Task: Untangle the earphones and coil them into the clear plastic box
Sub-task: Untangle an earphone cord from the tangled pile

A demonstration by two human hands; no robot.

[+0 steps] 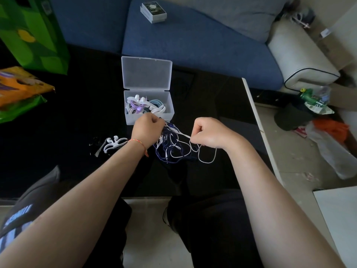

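tangled earphones (pixel 173 146): white/dark cords, knotted, on table | clear plastic box (pixel 148 107): open, holds coils

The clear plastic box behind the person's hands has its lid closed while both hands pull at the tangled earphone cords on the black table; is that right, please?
Not quite: the head view shows the clear plastic box with its lid open, hinged back, with coiled earphones inside. The rest holds: the left hand and right hand both pull at the tangled earphone cords on the black table.

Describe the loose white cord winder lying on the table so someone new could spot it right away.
Start at the clear plastic box with its lid open on the black table. Look nearer and left, just beyond the left hand's wrist: the white cord winder lies alone on the bare surface. Unlike the winders in the box, no cable is wrapped round it.
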